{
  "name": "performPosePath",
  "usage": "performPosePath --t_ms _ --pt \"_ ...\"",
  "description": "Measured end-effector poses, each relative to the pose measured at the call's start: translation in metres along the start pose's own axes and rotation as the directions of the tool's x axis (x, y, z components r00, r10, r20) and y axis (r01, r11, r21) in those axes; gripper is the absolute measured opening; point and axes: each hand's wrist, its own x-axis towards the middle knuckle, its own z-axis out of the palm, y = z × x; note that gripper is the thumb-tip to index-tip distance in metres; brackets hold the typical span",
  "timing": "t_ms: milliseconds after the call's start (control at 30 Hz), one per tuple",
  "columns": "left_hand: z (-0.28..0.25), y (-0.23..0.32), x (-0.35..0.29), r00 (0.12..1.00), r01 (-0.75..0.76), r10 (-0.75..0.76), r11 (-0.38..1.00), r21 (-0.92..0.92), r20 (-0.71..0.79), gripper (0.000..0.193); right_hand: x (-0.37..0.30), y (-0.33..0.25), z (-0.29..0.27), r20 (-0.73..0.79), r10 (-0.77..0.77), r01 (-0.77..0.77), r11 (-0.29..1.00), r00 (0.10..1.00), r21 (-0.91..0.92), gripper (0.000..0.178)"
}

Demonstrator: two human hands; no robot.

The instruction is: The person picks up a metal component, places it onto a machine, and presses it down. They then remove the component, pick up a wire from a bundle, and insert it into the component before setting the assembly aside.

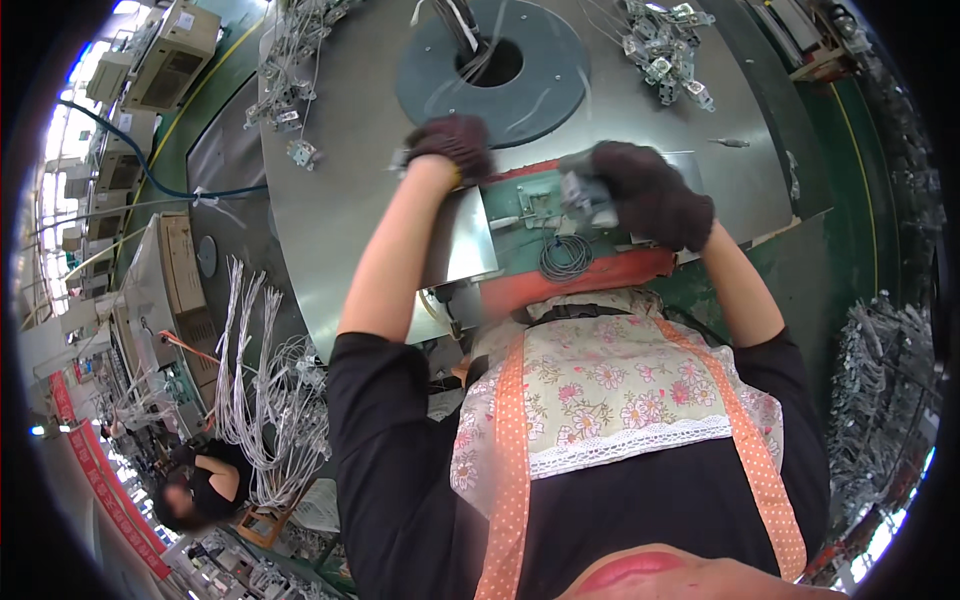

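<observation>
Both my hands wear dark maroon work gloves. My left hand (452, 145) is closed over the steel tabletop, just in front of the round grey disc (425, 90); a bit of metal shows at its outer side, too blurred to name. On the right, my right hand (655, 195) is curled around a silvery metal bracket (585, 200), smeared by motion. Between the hands lies a green recessed work area (515, 255). In it are a small metal fitting (540, 205), a white-handled tool (505, 223) and a coil of thin grey cable (567, 258).
Metal parts with cables lie in heaps at the far left (290, 90) and far right (668, 55) of the table. A cable bundle (460, 25) rises through the disc's hole. White cables (250, 370) hang at the left, where another person (205, 485) sits.
</observation>
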Motion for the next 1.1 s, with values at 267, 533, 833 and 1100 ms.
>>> performPosePath --t_ms 267,533,833,1100 --pt "0.003 -0.028 -0.037 0.999 0.039 -0.039 0.999 0.025 0.024 0.044 0.030 -0.012 0.041 0.094 -0.150 0.177 0.867 0.984 -0.466 0.047" --pt "0.002 -0.027 -0.049 0.998 0.026 -0.034 0.986 -0.162 -0.043 0.048 0.023 -0.014 0.038 0.150 -0.180 0.232 0.835 0.972 -0.499 0.049" --pt "0.035 -0.024 -0.064 0.610 -0.150 -0.032 0.977 -0.155 -0.792 0.036 0.016 -0.024 0.058 -0.037 -0.110 0.059 0.754 0.993 -0.654 0.032" --pt "0.039 -0.011 -0.082 0.472 -0.115 0.048 0.993 -0.008 -0.881 0.033 0.018 -0.031 0.062 -0.007 0.056 -0.049 0.787 0.998 -0.615 0.033"
